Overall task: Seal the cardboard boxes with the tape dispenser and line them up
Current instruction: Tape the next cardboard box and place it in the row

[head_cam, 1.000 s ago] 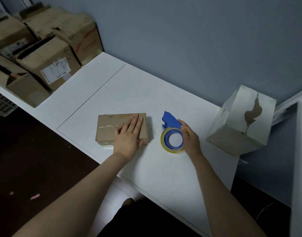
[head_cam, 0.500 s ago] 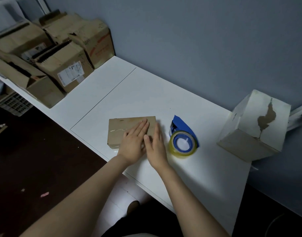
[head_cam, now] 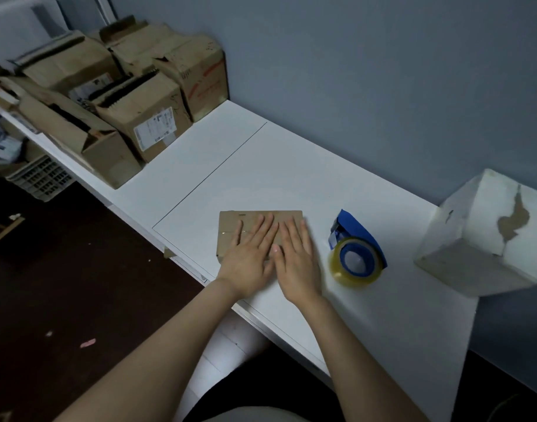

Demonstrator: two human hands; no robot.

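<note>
Cardboard box [head_cam: 227, 220], where is it?
— Flat on the white table [head_cam: 291, 166], near the front edge. The tape dispenser [head_cam: 357, 254] lies just to its right, apart from it and untouched.
— And the hands?
— Both lie palm down on the lid, side by side, fingers straight, gripping nothing: the left hand [head_cam: 249, 257] over the middle, the right hand [head_cam: 296, 257] over the right end.
— So what is the step?
— Pressing the lid flat, I judge. A faint glint on the cardboard may be tape; I cannot say for sure.
— How to do it well?
— Rub evenly from the middle outward along the seam, so tape beds without bubbles. Steady the box with one palm while the other rubs, or it may slide on that smooth top. After that it can go in line; the heap of boxes [head_cam: 148, 123] at the far left looks yet to be sealed
</note>
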